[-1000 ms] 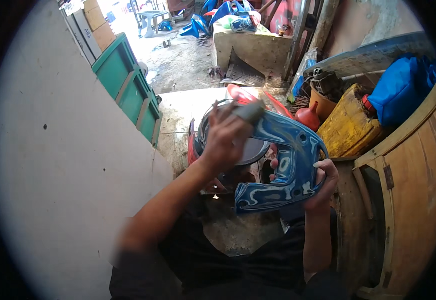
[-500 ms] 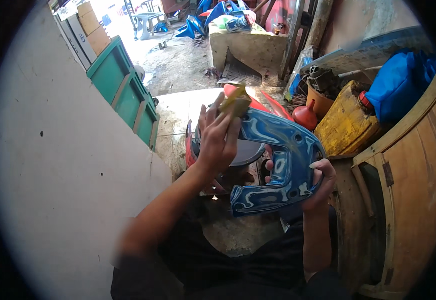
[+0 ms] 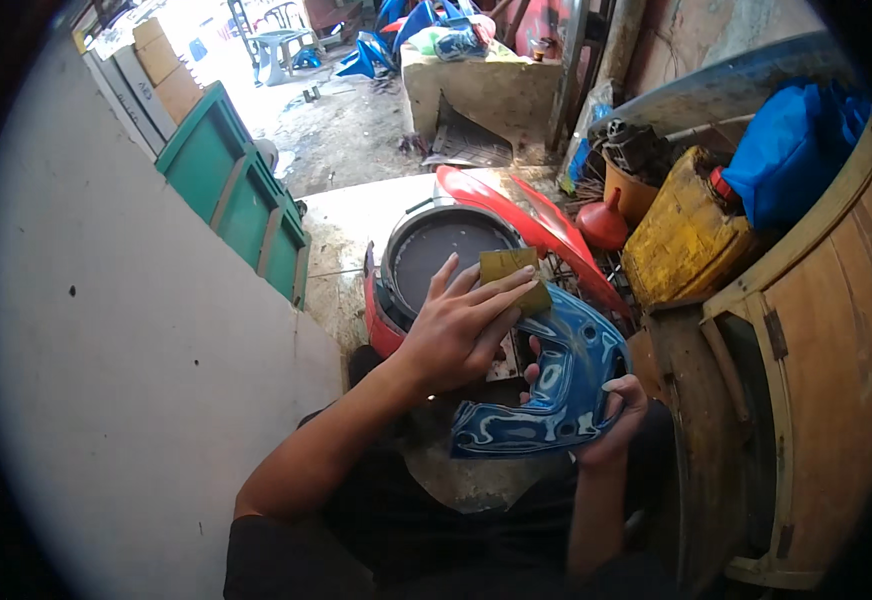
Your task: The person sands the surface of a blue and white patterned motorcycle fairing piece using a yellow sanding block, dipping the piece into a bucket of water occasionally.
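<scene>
In my right hand [image 3: 616, 415] is a curved, glossy blue plastic fairing panel [image 3: 581, 385] with bolt holes, the thumb on its outer edge and fingertips showing through its inner gap. My left hand [image 3: 466, 335] presses a folded, olive-yellow piece of sandpaper [image 3: 506, 265] onto the panel's upper arm, its fingers laid over the sheet. Just beyond the left hand stands a round, dark bucket [image 3: 389, 262] with murky grey water [image 3: 446, 250]. The far end of the panel's upper arm is hidden under the sandpaper and hand.
Red fairing panels [image 3: 486, 195] lie behind the bucket. To the right are a red funnel [image 3: 603, 225], a yellow jerrycan [image 3: 686, 240], a blue bag [image 3: 796, 160] and a wooden cabinet [image 3: 826, 350]. A white wall [image 3: 156, 380] and green drawers [image 3: 241, 190] border the left.
My left hand and the sandpaper have moved down and right along the panel's upper arm. The panel has come lower and nearer, uncovering the bucket and more of the red panels.
</scene>
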Motion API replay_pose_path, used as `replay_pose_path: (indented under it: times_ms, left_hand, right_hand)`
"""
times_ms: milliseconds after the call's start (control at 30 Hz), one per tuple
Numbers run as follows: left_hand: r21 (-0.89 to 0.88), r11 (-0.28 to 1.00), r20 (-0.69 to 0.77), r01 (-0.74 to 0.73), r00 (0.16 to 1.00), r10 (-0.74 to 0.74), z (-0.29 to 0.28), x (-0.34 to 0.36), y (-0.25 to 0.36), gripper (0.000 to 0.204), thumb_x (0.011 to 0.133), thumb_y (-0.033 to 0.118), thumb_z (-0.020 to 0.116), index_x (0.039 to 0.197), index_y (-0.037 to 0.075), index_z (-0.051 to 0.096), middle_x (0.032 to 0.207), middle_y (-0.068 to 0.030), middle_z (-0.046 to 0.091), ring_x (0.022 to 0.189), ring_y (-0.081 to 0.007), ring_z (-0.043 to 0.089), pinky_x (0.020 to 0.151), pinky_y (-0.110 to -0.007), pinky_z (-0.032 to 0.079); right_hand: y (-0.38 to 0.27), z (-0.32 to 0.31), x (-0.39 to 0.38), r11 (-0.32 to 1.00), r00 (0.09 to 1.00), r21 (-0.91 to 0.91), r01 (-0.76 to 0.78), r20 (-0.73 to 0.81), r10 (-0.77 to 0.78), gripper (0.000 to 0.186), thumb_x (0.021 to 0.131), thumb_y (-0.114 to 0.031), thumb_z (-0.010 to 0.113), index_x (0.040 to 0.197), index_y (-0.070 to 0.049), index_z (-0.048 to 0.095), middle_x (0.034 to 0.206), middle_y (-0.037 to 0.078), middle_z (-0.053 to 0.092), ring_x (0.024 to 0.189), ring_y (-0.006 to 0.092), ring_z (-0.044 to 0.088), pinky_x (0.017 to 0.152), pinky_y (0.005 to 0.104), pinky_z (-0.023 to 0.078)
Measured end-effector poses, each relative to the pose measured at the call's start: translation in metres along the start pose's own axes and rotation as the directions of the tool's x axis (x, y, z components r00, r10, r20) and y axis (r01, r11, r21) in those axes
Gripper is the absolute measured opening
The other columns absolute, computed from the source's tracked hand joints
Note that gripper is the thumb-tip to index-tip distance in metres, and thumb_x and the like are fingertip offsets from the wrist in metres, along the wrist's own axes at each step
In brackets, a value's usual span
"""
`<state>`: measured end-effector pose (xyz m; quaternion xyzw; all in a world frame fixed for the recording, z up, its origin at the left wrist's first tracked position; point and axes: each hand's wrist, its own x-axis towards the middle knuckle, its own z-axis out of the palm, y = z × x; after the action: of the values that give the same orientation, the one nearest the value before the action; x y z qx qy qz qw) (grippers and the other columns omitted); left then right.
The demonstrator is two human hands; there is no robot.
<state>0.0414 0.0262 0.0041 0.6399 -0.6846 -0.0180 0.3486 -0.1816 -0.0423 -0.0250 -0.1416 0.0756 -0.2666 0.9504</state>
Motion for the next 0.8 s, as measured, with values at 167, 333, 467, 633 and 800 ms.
replay_pose_path:
  times_ms: [167, 333, 467, 633, 800]
  left_hand:
    - [0.086, 0.995, 0.020, 0.040, 0.999, -0.042, -0.006, -0.002, 0.010, 0.040, 0.098, 0.016, 0.055, 0.138, 0.011, 0.060, 0.147, -0.0092, 0.056, 0.135, -0.0312, 0.053, 0.120, -0.059, 0.021]
    - [0.072, 0.971, 0.182, 0.226, 0.954, -0.236, -0.013, -0.026, 0.034, 0.042, 0.099, 0.016, 0.056, 0.140, 0.010, 0.058, 0.148, -0.0103, 0.055, 0.134, -0.0319, 0.054, 0.117, -0.056, 0.030]
    - [0.122, 0.959, 0.200, 0.255, 0.940, -0.276, 0.010, -0.056, 0.057, 0.047, 0.097, 0.019, 0.058, 0.142, 0.006, 0.054, 0.147, -0.0133, 0.055, 0.127, -0.0306, 0.059, 0.112, -0.053, 0.037]
    - [0.005, 0.911, -0.018, 0.413, 0.911, -0.412, 0.045, -0.113, 0.064, 0.050, 0.096, 0.014, 0.058, 0.145, 0.006, 0.052, 0.150, -0.0145, 0.052, 0.134, -0.0317, 0.054, 0.116, -0.055, 0.030]
    - [0.082, 0.919, -0.065, 0.387, 0.922, -0.382, 0.074, -0.132, 0.082, 0.051, 0.097, 0.013, 0.054, 0.147, 0.003, 0.049, 0.152, -0.0167, 0.050, 0.138, -0.0338, 0.051, 0.120, -0.060, 0.019]
  right_hand:
    - [0.021, -0.002, -0.001, 0.995, 0.995, -0.006, 0.097, -0.029, -0.097, 0.089, 0.073, -0.028, 0.051, 0.152, 0.008, 0.028, 0.143, 0.033, 0.048, 0.123, 0.0453, 0.059, 0.103, 0.0611, 0.050]
    - [0.037, -0.019, -0.020, 1.000, 0.992, -0.005, 0.022, -0.124, -0.022, 0.083, 0.075, -0.026, 0.050, 0.148, 0.009, 0.034, 0.138, 0.032, 0.053, 0.118, 0.0446, 0.062, 0.100, 0.0584, 0.053]
    - [0.066, -0.095, -0.080, 0.728, 0.970, -0.676, 0.119, -0.076, -0.229, 0.077, 0.076, -0.022, 0.048, 0.146, 0.009, 0.037, 0.130, 0.031, 0.060, 0.116, 0.0418, 0.064, 0.100, 0.0509, 0.055]
    - [0.049, -0.043, -0.066, 0.988, 0.978, 0.015, -0.154, -0.138, 0.155, 0.059, 0.080, -0.016, 0.052, 0.134, 0.008, 0.049, 0.120, 0.028, 0.065, 0.114, 0.0355, 0.066, 0.098, 0.0434, 0.057]
    - [0.052, -0.059, -0.059, 0.998, 0.959, -0.007, -0.063, -0.279, 0.059, 0.039, 0.083, -0.012, 0.051, 0.116, 0.006, 0.061, 0.114, 0.020, 0.068, 0.098, 0.0274, 0.070, 0.088, 0.0372, 0.060]
